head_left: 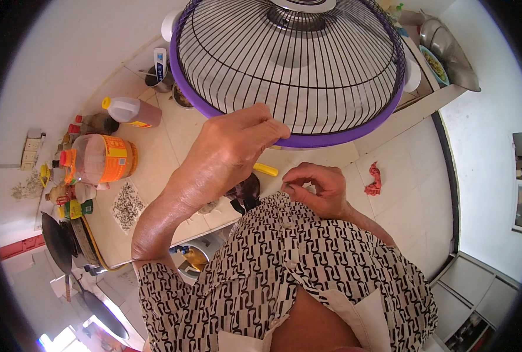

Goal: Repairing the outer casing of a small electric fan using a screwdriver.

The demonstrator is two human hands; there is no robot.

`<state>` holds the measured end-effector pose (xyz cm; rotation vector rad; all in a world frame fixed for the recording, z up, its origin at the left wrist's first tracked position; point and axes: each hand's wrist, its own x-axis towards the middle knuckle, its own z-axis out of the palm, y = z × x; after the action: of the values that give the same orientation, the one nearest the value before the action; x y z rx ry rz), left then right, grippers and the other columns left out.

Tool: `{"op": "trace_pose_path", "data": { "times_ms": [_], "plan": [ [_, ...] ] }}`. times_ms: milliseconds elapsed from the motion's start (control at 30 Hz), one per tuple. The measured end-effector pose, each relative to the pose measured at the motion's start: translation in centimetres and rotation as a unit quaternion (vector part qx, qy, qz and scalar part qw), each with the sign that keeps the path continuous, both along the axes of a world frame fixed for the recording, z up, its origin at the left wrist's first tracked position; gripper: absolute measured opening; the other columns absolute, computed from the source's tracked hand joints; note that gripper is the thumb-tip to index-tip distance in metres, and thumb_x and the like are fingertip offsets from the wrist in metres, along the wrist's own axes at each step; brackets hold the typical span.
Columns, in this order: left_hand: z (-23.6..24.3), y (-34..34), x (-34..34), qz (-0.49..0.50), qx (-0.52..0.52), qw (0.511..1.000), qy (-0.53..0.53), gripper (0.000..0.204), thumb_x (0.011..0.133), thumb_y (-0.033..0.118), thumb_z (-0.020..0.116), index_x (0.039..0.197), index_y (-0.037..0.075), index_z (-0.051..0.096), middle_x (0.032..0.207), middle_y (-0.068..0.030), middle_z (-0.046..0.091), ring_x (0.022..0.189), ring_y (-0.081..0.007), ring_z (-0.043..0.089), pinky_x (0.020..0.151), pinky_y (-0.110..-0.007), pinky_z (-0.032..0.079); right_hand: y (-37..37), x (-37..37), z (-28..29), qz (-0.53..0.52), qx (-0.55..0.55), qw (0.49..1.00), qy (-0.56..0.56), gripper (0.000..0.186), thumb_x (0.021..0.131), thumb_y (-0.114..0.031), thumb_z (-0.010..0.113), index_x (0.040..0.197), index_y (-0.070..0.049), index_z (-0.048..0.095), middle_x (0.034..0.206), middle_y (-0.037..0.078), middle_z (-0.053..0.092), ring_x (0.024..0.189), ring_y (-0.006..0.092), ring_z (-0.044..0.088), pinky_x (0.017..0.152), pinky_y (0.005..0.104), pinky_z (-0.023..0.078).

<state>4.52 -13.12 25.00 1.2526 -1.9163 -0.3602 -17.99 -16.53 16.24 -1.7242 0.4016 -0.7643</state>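
Observation:
A round appliance with a black wire grille (290, 76), a purple rim (331, 141) and a silvery centre cap (304, 4) fills the far middle. Whether it is a fan or a heater I cannot tell. My left hand (234, 138) reaches across the counter, its fingers closed on the grille's near purple rim. In front of my patterned shirt, my right hand (320, 188) is apart from the grille, thumb and fingertips pinched together. Something small and dark seems to show at those fingertips, too small to name. A yellow handle (265, 169) lies between my hands.
On the left counter stand a large oil jug (105, 158), a yellow-capped bottle (133, 111) and several smaller bottles. A speckled cloth (128, 205) lies nearer. Pans (55, 240) hang at far left. Red crumpled stuff (374, 179) is on the tiled floor. Metal bowls (440, 41) lean back right.

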Motion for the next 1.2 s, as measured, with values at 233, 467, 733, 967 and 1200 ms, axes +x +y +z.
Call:
{"op": "trace_pose_path", "data": {
  "times_ms": [233,467,733,967,1200],
  "plan": [
    [-0.2,-0.3,0.0,-0.031,-0.025,0.997,-0.062,0.021,0.078,-0.001,0.072,0.098,0.002,0.066,0.082,-0.0100,0.064,0.071,-0.0255,0.066,0.059,-0.033,0.052,0.1,-0.1,0.2,-0.014,-0.013,1.000,0.006,0.018,0.086,0.009,0.067,0.104,0.007,0.065,0.087,0.013,0.069,0.072,0.0143,0.068,0.064,0.0258,0.055],
    [-0.8,-0.5,-0.2,-0.032,-0.051,0.997,-0.044,0.032,0.068,-0.005,0.065,0.100,0.000,0.066,0.088,-0.0120,0.064,0.076,-0.0290,0.066,0.062,-0.037,0.054,-0.7,-0.3,2.5,-0.060,-0.171,0.983,0.019,0.023,0.079,0.005,0.070,0.101,0.001,0.067,0.094,0.014,0.072,0.069,0.0180,0.069,0.061,0.0262,0.054],
    [-0.7,-0.6,-0.3,-0.018,-0.033,0.999,-0.024,0.034,0.069,-0.003,0.065,0.103,0.001,0.064,0.083,-0.0106,0.062,0.070,-0.0285,0.064,0.058,-0.036,0.052,-2.8,0.5,5.2,-0.118,-0.382,0.915,0.047,0.025,0.078,0.002,0.073,0.102,-0.003,0.064,0.105,0.014,0.071,0.074,0.0202,0.071,0.059,0.0268,0.054],
    [-0.4,-0.6,-0.8,0.006,-0.061,0.993,-0.097,0.032,0.069,0.004,0.065,0.101,0.003,0.063,0.081,-0.0084,0.060,0.070,-0.0247,0.063,0.058,-0.033,0.052,-3.4,1.2,5.2,-0.119,-0.403,0.906,0.043,0.026,0.079,0.002,0.073,0.103,-0.002,0.063,0.102,0.014,0.072,0.078,0.0233,0.072,0.061,0.0290,0.056],
    [-0.9,-0.2,-1.0,0.029,-0.107,0.986,-0.122,0.031,0.071,0.004,0.069,0.101,0.003,0.066,0.088,-0.0083,0.067,0.079,-0.0259,0.069,0.064,-0.033,0.057,-3.3,0.8,4.9,-0.112,-0.432,0.893,0.061,0.027,0.079,0.000,0.074,0.103,0.000,0.062,0.107,0.017,0.071,0.081,0.0228,0.073,0.062,0.0295,0.056]
  ]
}}
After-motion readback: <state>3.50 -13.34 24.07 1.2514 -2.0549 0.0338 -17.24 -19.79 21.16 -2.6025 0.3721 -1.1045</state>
